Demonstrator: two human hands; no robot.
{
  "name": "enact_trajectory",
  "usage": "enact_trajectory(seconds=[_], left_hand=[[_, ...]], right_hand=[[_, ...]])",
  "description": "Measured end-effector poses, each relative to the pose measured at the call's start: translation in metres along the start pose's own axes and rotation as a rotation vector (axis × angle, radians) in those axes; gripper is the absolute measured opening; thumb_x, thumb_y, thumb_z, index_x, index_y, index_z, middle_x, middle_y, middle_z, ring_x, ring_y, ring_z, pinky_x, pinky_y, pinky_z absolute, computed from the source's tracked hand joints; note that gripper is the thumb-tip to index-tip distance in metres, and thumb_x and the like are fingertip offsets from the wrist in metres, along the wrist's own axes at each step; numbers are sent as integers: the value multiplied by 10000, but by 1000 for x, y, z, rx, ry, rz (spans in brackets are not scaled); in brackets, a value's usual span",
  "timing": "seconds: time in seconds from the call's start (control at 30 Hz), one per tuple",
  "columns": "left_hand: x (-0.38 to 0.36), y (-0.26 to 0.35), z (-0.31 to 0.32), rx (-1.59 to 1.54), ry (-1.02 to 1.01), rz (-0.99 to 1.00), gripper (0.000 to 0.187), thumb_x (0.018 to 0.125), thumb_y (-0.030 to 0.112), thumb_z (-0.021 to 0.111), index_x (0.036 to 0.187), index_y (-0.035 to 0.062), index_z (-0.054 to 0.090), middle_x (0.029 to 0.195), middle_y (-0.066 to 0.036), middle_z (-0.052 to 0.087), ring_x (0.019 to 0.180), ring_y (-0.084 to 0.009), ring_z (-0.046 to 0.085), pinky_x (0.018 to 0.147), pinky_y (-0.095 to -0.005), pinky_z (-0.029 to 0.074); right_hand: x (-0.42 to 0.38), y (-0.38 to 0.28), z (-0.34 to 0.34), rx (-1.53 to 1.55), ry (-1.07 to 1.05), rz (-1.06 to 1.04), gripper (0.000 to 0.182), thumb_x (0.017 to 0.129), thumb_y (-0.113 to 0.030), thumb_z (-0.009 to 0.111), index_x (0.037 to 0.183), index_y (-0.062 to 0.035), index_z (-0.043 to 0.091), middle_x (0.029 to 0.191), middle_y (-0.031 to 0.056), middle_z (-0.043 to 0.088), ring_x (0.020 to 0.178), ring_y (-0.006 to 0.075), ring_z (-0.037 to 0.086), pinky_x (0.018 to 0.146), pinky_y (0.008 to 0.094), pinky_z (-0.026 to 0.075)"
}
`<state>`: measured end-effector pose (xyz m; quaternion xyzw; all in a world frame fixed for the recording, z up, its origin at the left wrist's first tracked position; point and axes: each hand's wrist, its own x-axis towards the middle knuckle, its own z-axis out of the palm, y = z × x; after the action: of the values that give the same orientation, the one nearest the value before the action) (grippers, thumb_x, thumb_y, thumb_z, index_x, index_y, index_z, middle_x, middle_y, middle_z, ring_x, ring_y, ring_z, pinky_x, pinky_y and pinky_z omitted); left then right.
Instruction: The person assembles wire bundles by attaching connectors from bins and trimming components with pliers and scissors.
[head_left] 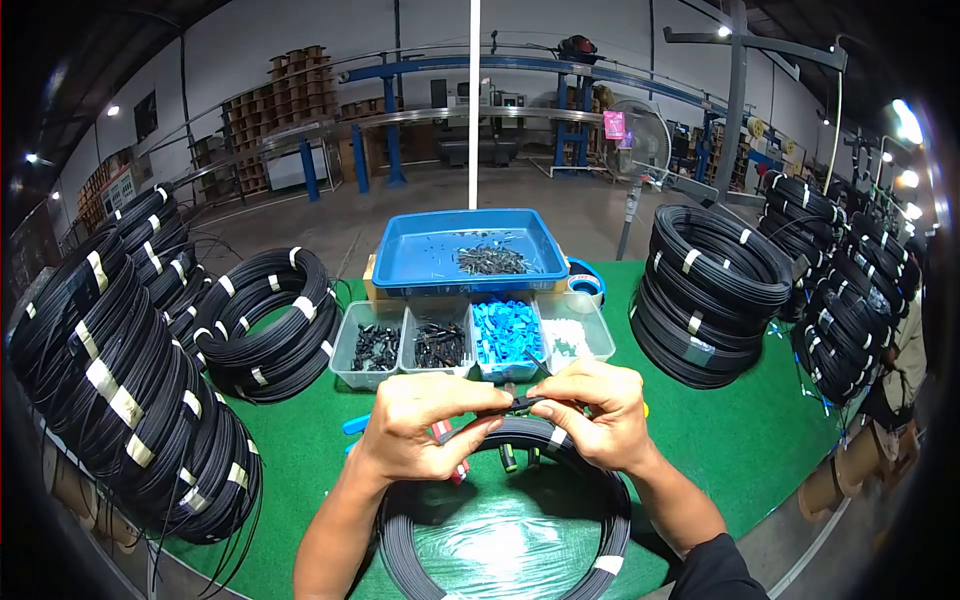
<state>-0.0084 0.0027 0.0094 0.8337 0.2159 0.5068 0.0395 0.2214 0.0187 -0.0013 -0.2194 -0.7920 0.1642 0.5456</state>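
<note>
Above a coil of black cable (398, 535), both of my hands meet at a small black connector (521, 403). My left hand (425, 425) pinches its left end between thumb and forefinger. From the other side, my right hand (597, 412) pinches it the same way, and a thin dark cable end (538, 362) sticks up by the right fingers. The exact shape of the part is partly hidden by my fingertips. White tape bands wrap the coil. Behind and under my hands lie tools with a red handle (443, 430), a blue handle (356, 425) and black-green handles (508, 458).
Just beyond my hands, see-through bins hold small black parts (376, 347), blue connectors (506, 332) and white pieces (567, 338). Behind them stands a blue tray (420, 250) with dark scraps. Stacked cable coils flank the green table (300, 440), left (265, 325) and right (700, 300).
</note>
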Motion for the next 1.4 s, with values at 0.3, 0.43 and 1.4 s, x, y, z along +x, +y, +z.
enact_trajectory(seconds=[0.3,0.43,1.4], left_hand=[[-6,-6,0,-78,2,-27,214,703,50,822,905,42,752,838,-102,743,716,-220,728,654,-300,579],[-4,-4,-1,-72,5,-46,224,714,56,819,925,33,746,850,-105,744,715,-212,728,643,-291,578],[6,8,-6,73,-120,-81,365,816,52,754,1173,92,695,884,-98,703,723,-241,685,641,-338,555]], right_hand=[[-1,-3,-2,20,-33,21,123,782,2,777,904,3,757,750,98,697,613,155,610,549,284,460],[0,-5,-3,18,-25,19,122,781,4,779,901,3,756,743,91,687,595,140,593,529,276,445],[1,9,-7,-77,-66,-34,240,849,68,640,1074,-4,682,869,107,679,724,199,668,655,307,525]])
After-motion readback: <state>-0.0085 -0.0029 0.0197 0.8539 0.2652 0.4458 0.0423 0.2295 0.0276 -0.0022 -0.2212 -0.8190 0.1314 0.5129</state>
